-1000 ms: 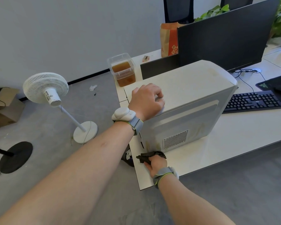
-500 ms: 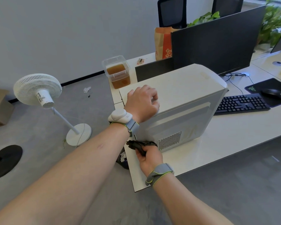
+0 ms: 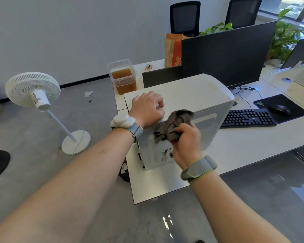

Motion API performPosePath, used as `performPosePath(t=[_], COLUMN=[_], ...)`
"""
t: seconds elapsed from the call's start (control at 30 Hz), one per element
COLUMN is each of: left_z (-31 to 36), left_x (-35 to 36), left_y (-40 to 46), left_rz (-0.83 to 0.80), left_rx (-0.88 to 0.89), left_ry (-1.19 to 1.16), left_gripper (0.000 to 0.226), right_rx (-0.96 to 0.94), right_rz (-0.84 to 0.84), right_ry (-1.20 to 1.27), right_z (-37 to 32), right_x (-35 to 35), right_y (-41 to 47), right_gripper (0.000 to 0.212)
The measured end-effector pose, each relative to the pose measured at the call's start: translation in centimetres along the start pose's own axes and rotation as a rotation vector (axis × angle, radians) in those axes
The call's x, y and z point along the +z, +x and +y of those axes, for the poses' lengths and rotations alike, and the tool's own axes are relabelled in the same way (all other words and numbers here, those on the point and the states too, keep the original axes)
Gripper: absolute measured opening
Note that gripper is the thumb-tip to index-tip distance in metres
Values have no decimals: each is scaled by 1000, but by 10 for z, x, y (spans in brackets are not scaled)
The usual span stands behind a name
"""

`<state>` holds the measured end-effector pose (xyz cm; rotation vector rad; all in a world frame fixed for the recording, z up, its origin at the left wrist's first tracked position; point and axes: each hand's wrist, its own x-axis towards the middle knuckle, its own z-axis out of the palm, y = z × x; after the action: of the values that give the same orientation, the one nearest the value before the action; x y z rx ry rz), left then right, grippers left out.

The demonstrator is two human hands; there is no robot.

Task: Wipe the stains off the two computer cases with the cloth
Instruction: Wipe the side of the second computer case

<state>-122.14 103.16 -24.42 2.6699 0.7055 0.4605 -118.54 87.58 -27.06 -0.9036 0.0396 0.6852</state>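
Left of centre frame, the left hand [image 3: 147,109] is resting on the near top corner of the white computer case [image 3: 188,95], fingers loosely curled with the tips pressing down on the lid, gripping nothing; it appears to be steadying the box. The case is standing on the white desk [image 3: 244,148] at centre frame, near the desk's left end. It is reading as a rigid metal-and-plastic box, probably heavy enough to stay put under rubbing, though its smooth panels could be letting it slide on the slick desktop, so bracing at a top corner or edge is looking like the sensible hold. Its top is carrying faint yellowish marks toward the far right corner; the near side panel is showing a recessed strip and a small vent grille low down. Just right of centre, the right hand [image 3: 186,139] is clamping the cloth [image 3: 175,125], fingers and thumb curled round a bunched wad, held against or just in front of the upper side panel; contact is hard to confirm. The cloth is dark grey-brown, crumpled, soft and light, with ragged ends hanging loose to the left; gripping it in a wad is giving a firmer wiping face. A second case is not clearly showing.
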Motion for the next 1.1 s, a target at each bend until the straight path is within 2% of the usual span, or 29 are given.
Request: performPosePath(t=[0.1, 0.2, 0.3, 0.37, 0.43, 0.53, 0.63, 0.7, 0.73, 0.8, 0.87, 0.97, 1.03, 1.1], left_z=[0, 0, 0, 1, 2, 2, -1, 0, 0, -1, -2, 1, 5, 6], left_x=[0, 0, 0, 1, 2, 3, 3, 3, 3, 4, 3, 1, -1, -3], left_y=[0, -1, -1, -1, 0, -1, -2, -3, -3, -2, -2, -2, -3, -3], left_rz=[-3, 4, 6, 9, 16, 18, 30, 31, 31, 37, 24, -114, -204, -252], left_rx=[-1, -1, -1, -1, 4, 3, 9, 11, 7, 1, -3, 49, 77, 83], left_ry=[2, -3, -8, -6, -11, -24, -25, -25, -27, -32, -23, 138, 246, 310], left_gripper=[4, 5, 5, 4, 4, 4, 3, 2, 2, 2, 8, 43, 62, 73], right_rx=[-212, -410, -716, -853, -888, -749, -317, 2, 81, 52, -110, -361, -311, -155], right_rz=[-58, -71, -59, -61, -69, -113, -218, -145, -95, -37, -31, -81, -48, 74], right_ry=[-266, -642, -966, -1066, -1126, -1245, -1374, -1162, -1025, -845, -759, -792, -814, -806], right_z=[-5, 25, 53, 63, 70, 80, 95, 95, 92, 82, 67, 45, 38, 35], right_x=[-15, -24, -37, -45, -52, -60, -69, -69, -66, -56, -42, -40, -52, -75], right_y=[9, 10, 13, 15, 15, 10, 13, 15, 14, 12, 8, 11, 21, 37], right_gripper=[14, 25, 32, 33, 34, 29, 20, 17, 15, 15, 19, 18, 18, 22])
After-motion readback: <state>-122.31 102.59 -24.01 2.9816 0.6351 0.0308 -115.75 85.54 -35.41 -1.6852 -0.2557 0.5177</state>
